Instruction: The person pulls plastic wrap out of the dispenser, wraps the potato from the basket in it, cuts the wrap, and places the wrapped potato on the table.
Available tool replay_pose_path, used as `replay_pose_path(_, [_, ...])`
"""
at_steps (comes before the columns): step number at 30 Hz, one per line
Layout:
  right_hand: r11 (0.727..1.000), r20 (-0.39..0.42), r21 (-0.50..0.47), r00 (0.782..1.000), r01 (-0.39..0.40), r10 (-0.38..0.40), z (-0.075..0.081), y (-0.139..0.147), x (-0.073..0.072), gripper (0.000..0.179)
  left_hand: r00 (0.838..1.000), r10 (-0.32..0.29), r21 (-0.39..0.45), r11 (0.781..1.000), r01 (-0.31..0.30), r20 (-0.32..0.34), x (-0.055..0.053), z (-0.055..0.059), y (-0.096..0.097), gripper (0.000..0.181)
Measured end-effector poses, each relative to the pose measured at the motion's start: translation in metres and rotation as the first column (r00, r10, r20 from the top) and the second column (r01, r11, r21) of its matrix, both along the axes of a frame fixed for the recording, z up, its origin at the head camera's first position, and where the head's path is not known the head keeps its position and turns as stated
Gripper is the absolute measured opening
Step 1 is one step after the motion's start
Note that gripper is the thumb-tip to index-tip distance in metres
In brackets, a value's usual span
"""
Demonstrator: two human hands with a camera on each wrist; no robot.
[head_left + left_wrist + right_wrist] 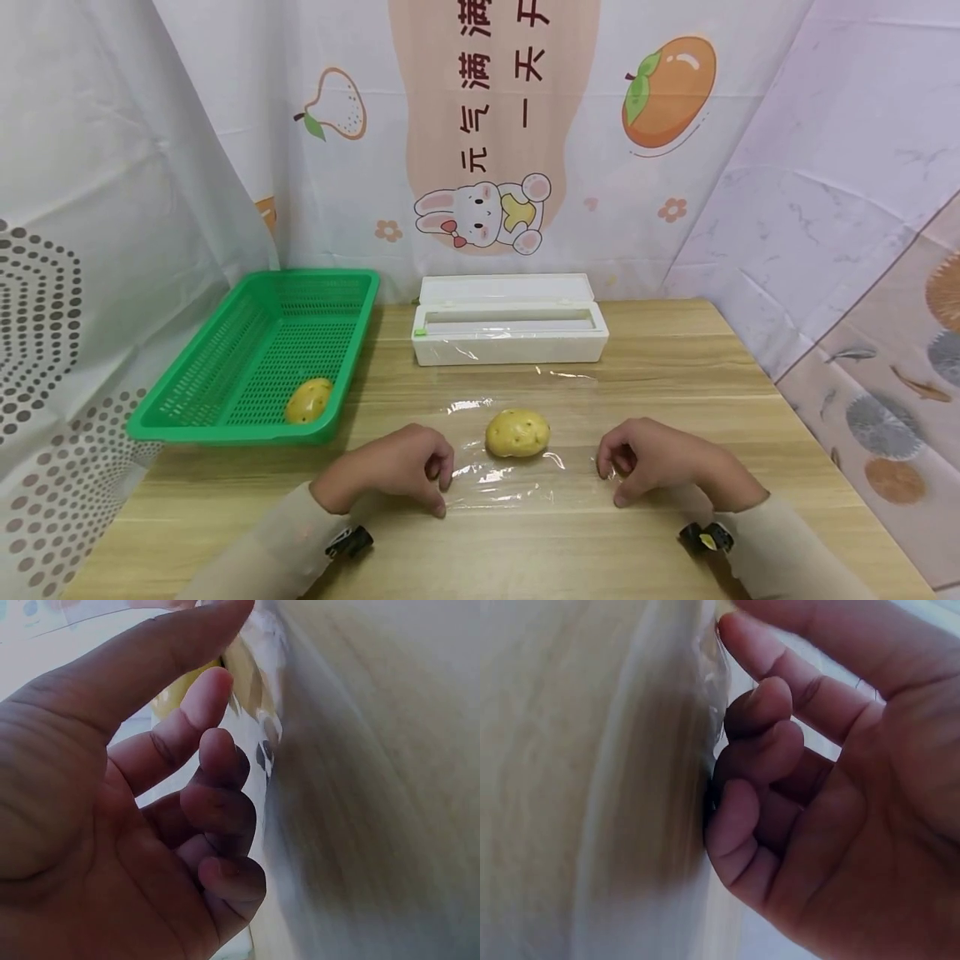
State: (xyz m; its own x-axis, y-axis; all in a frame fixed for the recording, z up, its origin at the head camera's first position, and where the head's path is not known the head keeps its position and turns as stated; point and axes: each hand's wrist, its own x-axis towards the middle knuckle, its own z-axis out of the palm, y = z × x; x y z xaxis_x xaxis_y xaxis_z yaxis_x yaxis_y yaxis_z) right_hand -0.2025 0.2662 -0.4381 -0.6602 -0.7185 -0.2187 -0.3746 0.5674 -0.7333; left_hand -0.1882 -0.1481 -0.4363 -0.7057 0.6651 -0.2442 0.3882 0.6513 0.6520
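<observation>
Head view: potato (517,433) is sitting on the clear film (495,477), between the hands. Left hand (401,467) is resting by the film's left edge, right hand (660,458) by its right. Both are sitting half-curled, thumbs standing off the fingers, neither visibly gripping anything. Film is wrinkling near the potato; an uneven pull risks bunching it or rolling the potato off-centre. Can't tell if film is joined to the white dispenser (510,348) — if so, a tug risks dragging the box. Second potato (309,400) is lying in the green basket (142,429).

Left wrist: film is puckering just past the fingertips; catching too little edge risks slip or tear.

Right wrist: film is sitting crumpled beside the index fingertip — could be clinging to itself if lifted folded.
</observation>
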Motion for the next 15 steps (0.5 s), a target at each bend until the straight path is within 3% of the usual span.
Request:
replay_pose_path(11, [1.0,-0.005,-0.018,1.0,-0.007,0.007,-0.0022,-0.0016,0.0008,0.019,0.996,-0.076,-0.039,0.996,0.075,-0.035,0.0038,0.0001,0.0023,0.024])
replay_pose_path(15, [1.0,-0.017,-0.027,1.0,-0.005,0.005,-0.0018,-0.0008,0.0008,0.016,0.991,-0.106,-0.05,0.994,0.102,-0.087,0.0033,-0.0004,0.002,0.025])
